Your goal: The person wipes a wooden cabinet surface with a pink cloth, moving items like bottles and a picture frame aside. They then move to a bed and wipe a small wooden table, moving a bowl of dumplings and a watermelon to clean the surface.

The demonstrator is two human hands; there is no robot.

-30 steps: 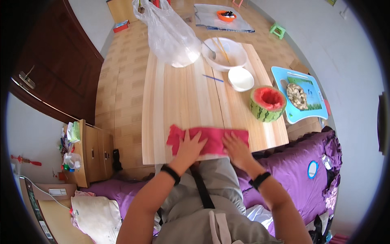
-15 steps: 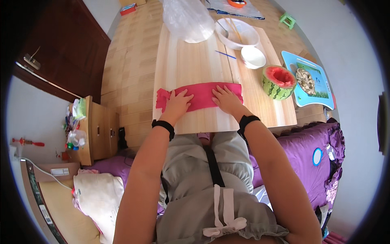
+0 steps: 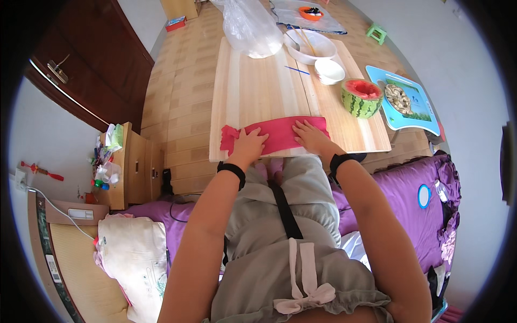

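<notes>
A crimson-pink ribbed cloth (image 3: 280, 132) lies stretched sideways along the near edge of the pale wooden table (image 3: 258, 89). Its left end is bunched and ruffled. My left hand (image 3: 249, 145) presses on the cloth close to that end, fingers spread. Toward the other end, my right hand (image 3: 314, 137) rests on it too, with its fingers stretched out. Neither hand grips the cloth. Each wrist wears a black band. Nearest beyond my right hand stands a cut watermelon (image 3: 362, 105) with its red flesh partly scooped out.
Farther back on the table are a white bowl (image 3: 329, 72), a large white basin (image 3: 323, 47) with chopsticks and a spoon, a thin blue stick (image 3: 297, 70) and a clear plastic bag (image 3: 250, 32). A blue folding tray table (image 3: 423, 110) holds a plate of dumpling-like pieces at right.
The cloth and both hands have come closer to the table's near edge. My hands stay spread on the cloth. The whole view has shifted slightly.
</notes>
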